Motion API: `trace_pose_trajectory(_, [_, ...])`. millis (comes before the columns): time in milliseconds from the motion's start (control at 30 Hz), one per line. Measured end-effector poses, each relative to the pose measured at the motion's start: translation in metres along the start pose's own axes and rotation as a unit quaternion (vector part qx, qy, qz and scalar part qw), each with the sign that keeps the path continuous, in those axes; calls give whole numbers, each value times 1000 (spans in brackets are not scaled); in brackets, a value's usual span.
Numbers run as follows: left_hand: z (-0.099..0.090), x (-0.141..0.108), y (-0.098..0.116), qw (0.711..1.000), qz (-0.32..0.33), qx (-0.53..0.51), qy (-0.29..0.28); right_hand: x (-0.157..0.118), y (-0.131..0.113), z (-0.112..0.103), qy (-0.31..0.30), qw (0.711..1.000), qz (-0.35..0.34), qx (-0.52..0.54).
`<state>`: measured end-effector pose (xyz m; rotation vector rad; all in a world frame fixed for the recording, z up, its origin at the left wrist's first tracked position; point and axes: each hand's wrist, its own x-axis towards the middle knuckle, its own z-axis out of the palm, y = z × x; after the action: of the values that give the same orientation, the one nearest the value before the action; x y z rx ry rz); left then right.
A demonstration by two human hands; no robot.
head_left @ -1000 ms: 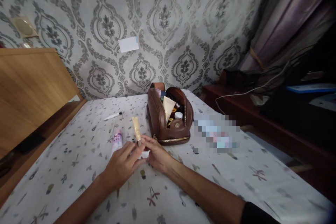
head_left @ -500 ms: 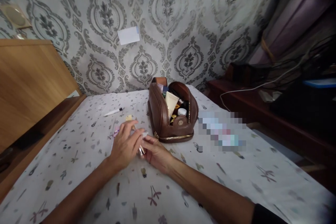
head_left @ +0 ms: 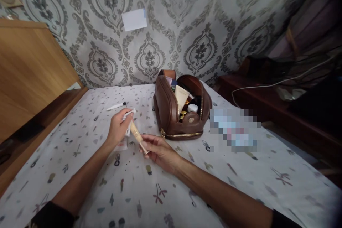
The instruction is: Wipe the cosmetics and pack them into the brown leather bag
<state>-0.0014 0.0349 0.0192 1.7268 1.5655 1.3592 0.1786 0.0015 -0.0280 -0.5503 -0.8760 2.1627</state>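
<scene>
My right hand (head_left: 160, 151) is closed around the metallic cap end of a slim beige cosmetic tube (head_left: 136, 132), which tilts up toward the left. My left hand (head_left: 117, 126) pinches a crumpled white wipe (head_left: 128, 131) at the tube's upper end, its fingers partly hidden by the cloth. Below that hand, a small clear packet with pinkish marks (head_left: 122, 145) lies on the sheet. An unzipped brown toiletry bag (head_left: 167, 114) stands just beyond my right hand. Inside it are a cream tube (head_left: 181, 98), a white-lidded jar (head_left: 192, 108) and other items.
A white pen with a dark end (head_left: 116, 106) rests on the patterned sheet (head_left: 107, 185). Right of the bag lies a pixelated item (head_left: 235, 128). A wooden board (head_left: 32, 57) borders the left, and a dark red surface with a white cable (head_left: 264, 87) the right.
My hands have moved apart. My left hand has shifted up and left with the wipe, exposing the beige tube in my right hand. The view has tilted slightly.
</scene>
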Motion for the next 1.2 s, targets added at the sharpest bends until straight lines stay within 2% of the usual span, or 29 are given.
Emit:
trace_pose_trajectory(233, [-5, -6, -3, 998, -3, -37, 44, -2, 3, 2, 37, 999, 0, -22])
trace_pose_trajectory(333, [-2, -7, -3, 996, -15, -67, 55, -4, -1, 4, 32, 999, -8, -26])
trace_pose_trajectory(433, [1, -8, -2, 987, -60, -133, 64, -7, -4, 6, 5, 998, -38, -49])
trace_pose_trajectory(533, [6, -10, 2, 953, -145, -261, 54, -8, -4, 6, -25, 990, -97, -97])
trace_pose_trajectory(600, [11, -14, 7, 916, -205, -345, 15, -8, -2, 4, -27, 979, -140, -143])
trace_pose_trajectory(700, [22, -25, 14, 877, -259, -402, -52, -9, -1, -1, 9, 940, -226, -253])
trace_pose_trajectory(800, [31, -36, 19, 867, -274, -405, -95, -11, -3, -4, 54, 874, -312, -368])
trace_pose_trajectory(867, [32, -39, 20, 881, -268, -369, -125, -13, -7, -3, 77, 841, -342, -413])
trace_pose_trajectory(967, [24, -35, 21, 946, -185, -238, -116, -16, -13, 2, 100, 820, -353, -439])
trace_pose_trajectory(1000, [19, -33, 20, 964, -148, -194, -100, -17, -15, 3, 103, 825, -345, -436])
trace_pose_trajectory(1067, [8, -28, 18, 980, -109, -144, -82, -18, -16, 6, 91, 858, -300, -407])
trace_pose_trajectory(1133, [-4, -25, 14, 977, -128, -145, -90, -18, -16, 7, 68, 903, -233, -353])
trace_pose_trajectory(1200, [-13, -22, 10, 969, -153, -167, -95, -17, -14, 7, 50, 930, -182, -315])
